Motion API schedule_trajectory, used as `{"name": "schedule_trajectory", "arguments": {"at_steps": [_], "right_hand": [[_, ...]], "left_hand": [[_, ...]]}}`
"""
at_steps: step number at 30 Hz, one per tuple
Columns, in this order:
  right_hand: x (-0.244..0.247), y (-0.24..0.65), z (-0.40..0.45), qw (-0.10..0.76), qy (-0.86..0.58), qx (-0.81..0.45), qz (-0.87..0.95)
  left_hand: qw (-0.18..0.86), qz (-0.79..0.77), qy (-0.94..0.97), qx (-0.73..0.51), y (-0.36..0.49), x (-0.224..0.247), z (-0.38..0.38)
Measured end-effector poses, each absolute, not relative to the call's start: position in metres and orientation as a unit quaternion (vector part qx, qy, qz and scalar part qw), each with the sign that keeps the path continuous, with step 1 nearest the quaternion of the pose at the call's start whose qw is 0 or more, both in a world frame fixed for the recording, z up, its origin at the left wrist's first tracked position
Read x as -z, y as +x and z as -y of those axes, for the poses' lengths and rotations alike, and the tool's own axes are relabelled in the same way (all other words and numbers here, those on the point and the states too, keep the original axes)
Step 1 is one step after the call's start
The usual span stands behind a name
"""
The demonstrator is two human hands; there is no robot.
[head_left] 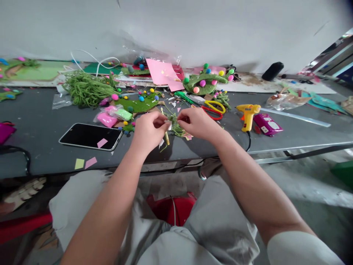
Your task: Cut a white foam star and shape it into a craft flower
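Over the middle of the grey table, my left hand point(150, 130) is closed in a pinch, with a small white piece point(169, 126) showing at its fingertips. Close beside it, my right hand point(199, 124) pinches at a little bunch of green yarn point(173, 118) between the two hands. Its fingertips partly hide what they grip. More loose green strands point(178, 131) lie under the hands. A thin yellow stick point(167, 138) lies beside my left fingertips. Green- and red-handled scissors point(198, 99) and yellow-handled ones point(215, 106) rest just behind my right hand.
A phone point(89, 136) lies left, with paper scraps point(91, 162) near the table edge. Behind are a green yarn heap point(86, 88), green felt with pompoms point(142, 103) and pink paper point(162, 73). A yellow glue gun point(248, 116) and purple packet point(267, 124) are right.
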State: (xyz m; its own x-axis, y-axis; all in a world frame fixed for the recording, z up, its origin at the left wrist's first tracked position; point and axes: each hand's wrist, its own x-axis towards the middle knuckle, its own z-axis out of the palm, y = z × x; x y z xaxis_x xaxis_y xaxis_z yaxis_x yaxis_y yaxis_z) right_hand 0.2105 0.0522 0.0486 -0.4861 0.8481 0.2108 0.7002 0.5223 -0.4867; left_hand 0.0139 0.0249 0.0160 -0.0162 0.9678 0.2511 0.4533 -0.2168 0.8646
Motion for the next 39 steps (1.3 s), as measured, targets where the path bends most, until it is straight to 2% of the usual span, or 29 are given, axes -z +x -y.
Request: {"name": "schedule_trajectory", "arguments": {"at_steps": [14,21,23,39], "right_hand": [[-0.044,0.210,-0.056,0.215,-0.461,-0.232,0.829],[-0.042,0.201,-0.062,0.326,-0.446,-0.436,0.711],[-0.040,0.198,-0.062,0.342,-0.440,-0.457,0.693],[-0.033,0.195,-0.060,0.400,-0.443,-0.256,0.761]], "left_hand": [[0.398,-0.496,0.516,-0.574,0.014,-0.013,-0.030],[0.425,-0.474,0.490,-0.596,0.014,-0.014,-0.030],[0.420,-0.471,0.498,-0.595,0.014,-0.014,-0.030],[0.274,-0.535,0.603,-0.525,0.015,-0.018,-0.024]]}}
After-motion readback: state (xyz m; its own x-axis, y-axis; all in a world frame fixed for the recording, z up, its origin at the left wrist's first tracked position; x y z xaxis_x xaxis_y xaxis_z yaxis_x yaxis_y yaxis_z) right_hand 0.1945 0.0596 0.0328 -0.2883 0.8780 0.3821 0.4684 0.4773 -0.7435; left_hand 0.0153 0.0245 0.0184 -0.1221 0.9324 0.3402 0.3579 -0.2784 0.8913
